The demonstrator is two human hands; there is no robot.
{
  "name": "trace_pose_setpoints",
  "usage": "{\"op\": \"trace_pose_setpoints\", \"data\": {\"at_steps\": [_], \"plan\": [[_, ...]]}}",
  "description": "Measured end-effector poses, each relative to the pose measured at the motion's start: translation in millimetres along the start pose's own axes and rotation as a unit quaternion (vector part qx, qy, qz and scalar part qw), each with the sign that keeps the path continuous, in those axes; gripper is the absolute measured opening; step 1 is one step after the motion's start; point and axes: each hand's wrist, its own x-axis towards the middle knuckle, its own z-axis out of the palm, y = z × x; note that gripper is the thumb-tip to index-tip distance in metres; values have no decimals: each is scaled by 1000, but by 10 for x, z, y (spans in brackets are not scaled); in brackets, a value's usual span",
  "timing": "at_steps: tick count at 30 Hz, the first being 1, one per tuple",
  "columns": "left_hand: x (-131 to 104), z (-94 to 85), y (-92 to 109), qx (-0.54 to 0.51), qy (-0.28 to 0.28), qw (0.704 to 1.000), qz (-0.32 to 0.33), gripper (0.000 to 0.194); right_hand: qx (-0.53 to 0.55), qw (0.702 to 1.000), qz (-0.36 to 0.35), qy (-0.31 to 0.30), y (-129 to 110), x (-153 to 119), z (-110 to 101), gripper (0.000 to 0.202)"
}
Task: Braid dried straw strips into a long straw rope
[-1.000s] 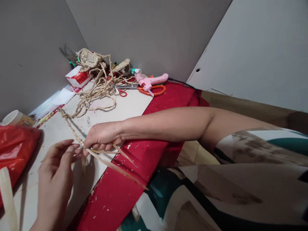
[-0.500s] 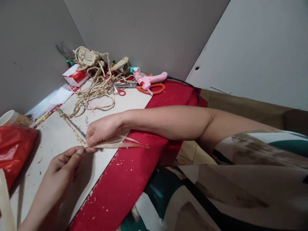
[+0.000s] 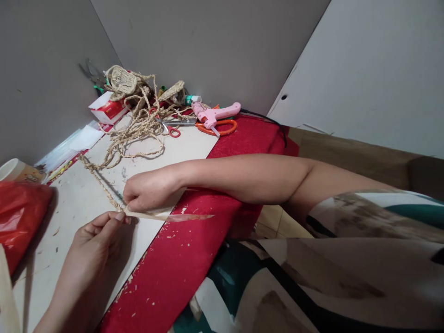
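Observation:
A thin braided cord (image 3: 104, 186) runs from the rope pile down to my fingertips over the pale board. My left hand (image 3: 100, 236) pinches the cord's near end between thumb and index finger. Just above and to the right, my right hand (image 3: 147, 189) is closed beside that end, its fingertips mostly turned out of sight; it appears to hold a husk strip. A long pale strip (image 3: 183, 217) extends rightward from the pinched end, below my right hand, over the red cloth.
Behind lie a tangled braided rope pile (image 3: 138, 127), orange-handled scissors (image 3: 225, 128), small red scissors (image 3: 174, 132), a pink glue gun (image 3: 217, 114) and a red-white box (image 3: 109, 110). At left are a paper cup (image 3: 19, 170) and a red bag (image 3: 24, 217).
My right hand has rolled over, hiding its fingertips. The strips, spread apart before, now show mainly as one strip lying slightly lower. My left hand keeps its pinch.

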Motion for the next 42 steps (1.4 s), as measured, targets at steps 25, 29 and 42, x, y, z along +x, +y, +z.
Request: {"op": "trace_pose_setpoints", "data": {"at_steps": [25,29,42], "plan": [[-121,122,-18,-150,-44,988,-5,16,27,988,-7,152,-37,-106,-61,29],[-110,129,-8,-150,-52,987,2,17,136,986,18,95,53,23,74,31],[-53,87,-36,-109,-66,992,26,22,228,972,48,-36,150,147,170,28]]}}
